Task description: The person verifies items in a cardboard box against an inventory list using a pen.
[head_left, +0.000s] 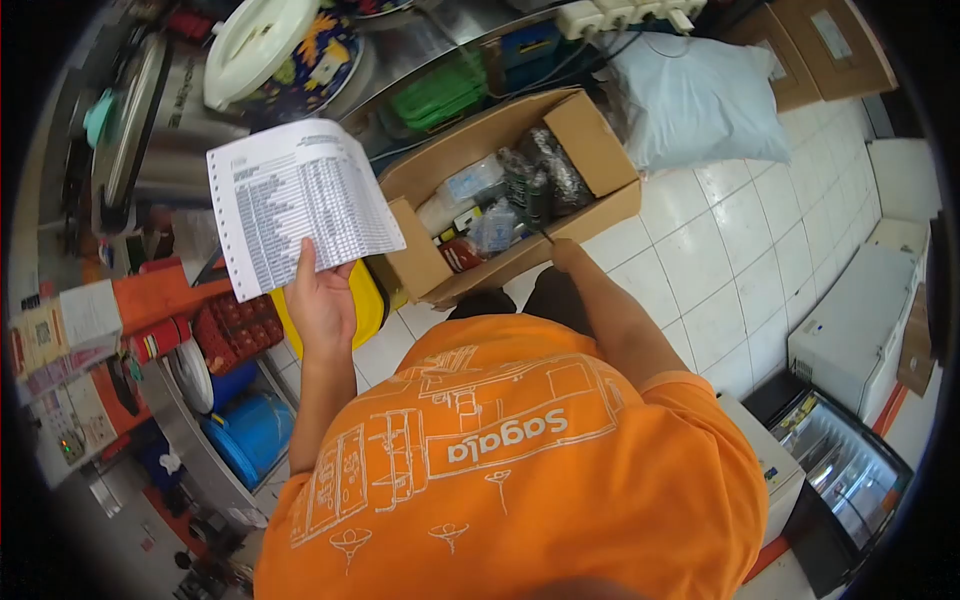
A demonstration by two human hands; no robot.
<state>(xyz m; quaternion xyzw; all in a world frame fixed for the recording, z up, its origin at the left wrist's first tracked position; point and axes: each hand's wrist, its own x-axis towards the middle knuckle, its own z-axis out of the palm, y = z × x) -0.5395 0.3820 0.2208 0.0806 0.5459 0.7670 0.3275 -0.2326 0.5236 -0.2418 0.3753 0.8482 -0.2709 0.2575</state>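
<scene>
My left hand (322, 305) grips a printed sheet of paper (300, 205) by its lower edge, thumb on the front. Punched holes run down the sheet's left side, and rows of small print cover it. My right hand (564, 256) is closed at the near edge of an open cardboard box (610, 215). A thin dark tip (546, 237) sticks out from the fingers; its kind cannot be made out. Inside the box lie plastic-wrapped goods (494, 228), a dark bubble-wrapped bundle (560, 180) and a red packet (461, 255).
A light blue plastic sack (700, 105) lies right of the box, near brown cartons (835, 50). Left are a yellow tub (370, 310), a red egg tray (235, 335) and a blue container (255, 435). A power strip (620, 14) sits above. White chest freezers (850, 310) stand at right.
</scene>
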